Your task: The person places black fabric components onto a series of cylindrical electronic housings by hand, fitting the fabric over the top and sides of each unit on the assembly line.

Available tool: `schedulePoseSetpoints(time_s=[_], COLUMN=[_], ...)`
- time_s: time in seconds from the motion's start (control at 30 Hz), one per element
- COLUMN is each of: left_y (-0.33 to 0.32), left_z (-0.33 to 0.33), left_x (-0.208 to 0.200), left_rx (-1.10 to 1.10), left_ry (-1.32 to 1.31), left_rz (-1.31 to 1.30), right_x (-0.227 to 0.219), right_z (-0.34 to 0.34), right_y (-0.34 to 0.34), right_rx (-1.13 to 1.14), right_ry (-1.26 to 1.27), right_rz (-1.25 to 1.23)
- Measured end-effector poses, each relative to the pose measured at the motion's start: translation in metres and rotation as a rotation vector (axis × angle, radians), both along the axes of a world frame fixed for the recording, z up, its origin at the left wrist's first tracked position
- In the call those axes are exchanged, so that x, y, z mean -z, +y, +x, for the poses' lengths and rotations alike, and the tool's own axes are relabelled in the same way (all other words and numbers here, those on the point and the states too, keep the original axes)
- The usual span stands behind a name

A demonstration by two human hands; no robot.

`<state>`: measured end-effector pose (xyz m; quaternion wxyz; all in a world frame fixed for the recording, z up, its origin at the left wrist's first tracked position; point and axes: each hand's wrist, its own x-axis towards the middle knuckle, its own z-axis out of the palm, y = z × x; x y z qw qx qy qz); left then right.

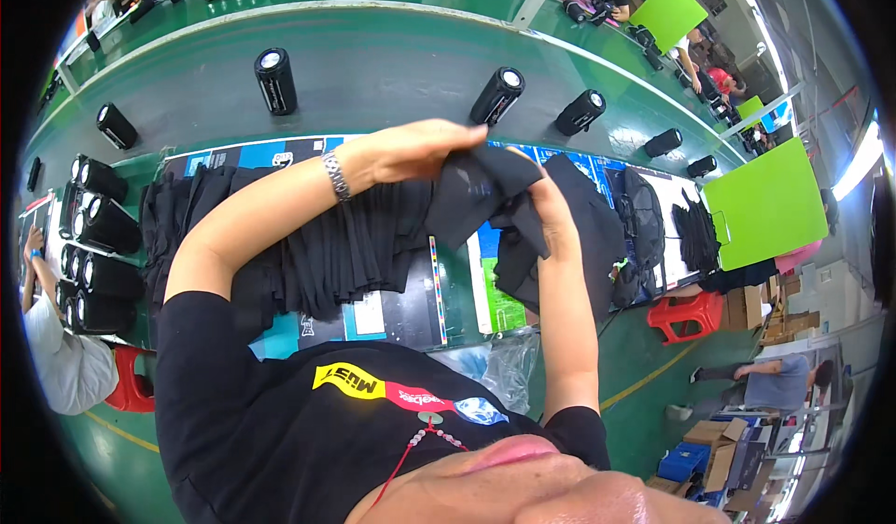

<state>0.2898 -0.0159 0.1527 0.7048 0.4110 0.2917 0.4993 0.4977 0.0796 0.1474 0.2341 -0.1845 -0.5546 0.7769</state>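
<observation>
Between my two hands hangs a black cloth piece point(476, 193), folded and pouch-like, with a faint print on it. My left hand point(425, 148) grips its upper left edge, fingers pointing right, a metal-band watch on the wrist. At the opposite side, my right hand point(556, 216) is closed on the cloth, and part of it drapes past the fingers. Below and left of the held piece lies a long row of overlapping black cloth pieces point(345, 249). More black cloth point(590, 230) is piled beside my right hand.
Beyond the table runs a grey conveyor belt point(373, 76) carrying black cylindrical speakers point(275, 83). More speakers point(107, 225) are stacked at the left. To the right are a black mesh bag point(642, 225), a green board point(765, 202) and a red stool point(686, 317). Co-workers sit nearby.
</observation>
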Motion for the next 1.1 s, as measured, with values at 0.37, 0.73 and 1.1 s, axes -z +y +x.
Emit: schedulePoseSetpoints(time_s=[0.37, 0.73, 1.1], left_y=[0.145, 0.234, 0.185], left_z=[0.027, 0.001, -0.072], left_x=[0.061, 0.088, 0.087], left_rx=[-0.708, -1.029, -0.713], left_ry=[0.236, 0.178, -0.067], left_rz=[0.210, 0.222, -0.156], right_x=[0.015, 0.039, 0.059], right_z=[-0.030, -0.072, -0.127], right_y=[0.153, 0.245, 0.196], right_rx=[0.563, 0.611, 0.332], right_ry=[-0.449, -0.485, -0.267], right_rz=[0.948, 1.048, -0.124])
